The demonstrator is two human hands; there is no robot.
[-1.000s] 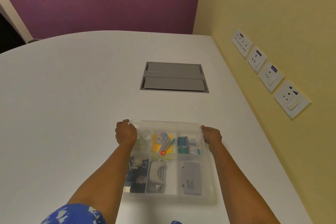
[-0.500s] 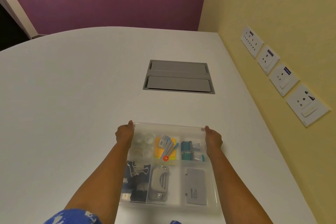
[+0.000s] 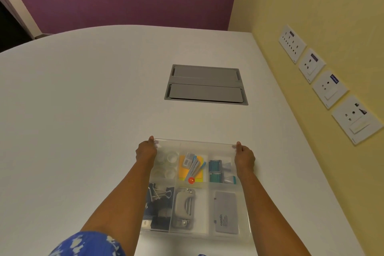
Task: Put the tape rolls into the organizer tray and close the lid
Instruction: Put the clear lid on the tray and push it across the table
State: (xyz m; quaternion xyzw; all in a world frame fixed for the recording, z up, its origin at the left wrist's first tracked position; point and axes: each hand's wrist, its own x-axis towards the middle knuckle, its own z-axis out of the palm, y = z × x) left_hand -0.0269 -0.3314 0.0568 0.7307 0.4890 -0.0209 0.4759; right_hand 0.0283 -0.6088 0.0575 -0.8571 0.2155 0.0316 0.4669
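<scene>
The clear organizer tray (image 3: 247, 217) sits on the white table close to me, with its clear lid (image 3: 195, 143) lying over it. Several clear tape rolls (image 3: 167, 165) lie in the far-left compartment, visible through the lid. My left hand (image 3: 146, 149) grips the lid's far-left corner. At the far-right corner, my right hand (image 3: 244, 156) holds the lid the same way. My left forearm hides part of the tray's left side.
The other compartments hold binder clips (image 3: 159, 195), a grey hole punch (image 3: 185, 207), a grey case (image 3: 226, 212), sticky notes with pens (image 3: 191, 169) and teal clips (image 3: 215, 170). A grey cable hatch (image 3: 205, 85) is set into the table beyond. Wall sockets (image 3: 330, 87) line the yellow wall on the right.
My left hand has slid outward off the tape compartment to the lid's corner, so the rolls now show. My right hand has stayed at its corner. The view has shifted slightly.
</scene>
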